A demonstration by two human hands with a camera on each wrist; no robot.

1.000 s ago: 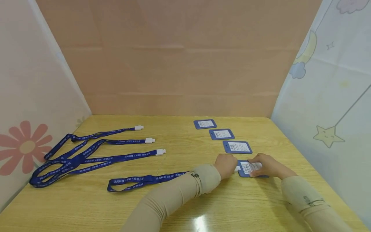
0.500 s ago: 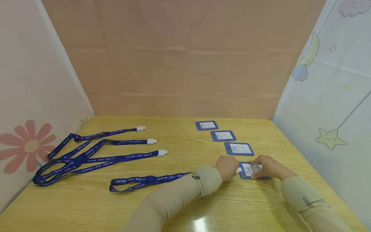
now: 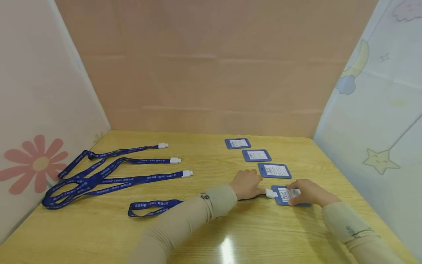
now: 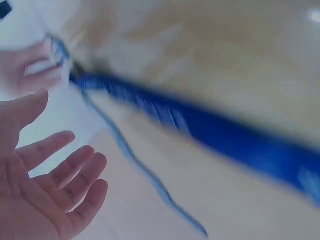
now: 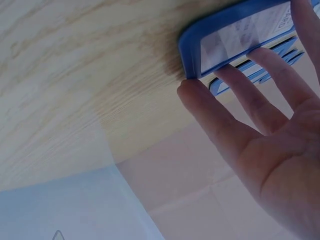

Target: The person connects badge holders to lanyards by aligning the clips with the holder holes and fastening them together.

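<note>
My right hand [image 3: 306, 192] grips a blue badge holder [image 3: 279, 200] by its long edges, with a white ID card inside. In the right wrist view, fingertips touch one edge of the holder [image 5: 191, 52]. A white clip [image 3: 271, 193] meets the holder's left end; its blue lanyard [image 3: 151, 204] runs left under my left forearm. Just left of the clip is my left hand [image 3: 245, 184]. The left wrist view shows that hand [image 4: 55, 190] with loose, spread fingers and nothing in them, the lanyard strap [image 4: 215, 127] passing beside it, blurred.
Three more badge holders, the nearest [image 3: 274, 171] among them, lie in a diagonal row behind. Left on the wooden table [image 3: 204, 238] lie several overlapping blue lanyards [image 3: 141, 179], white clips pointing right. Cloth walls stand behind and at both sides.
My left hand has let go of the white clip and drawn back left, uncovering it. The right hand stays on the badge holder. The head view has shifted slightly.
</note>
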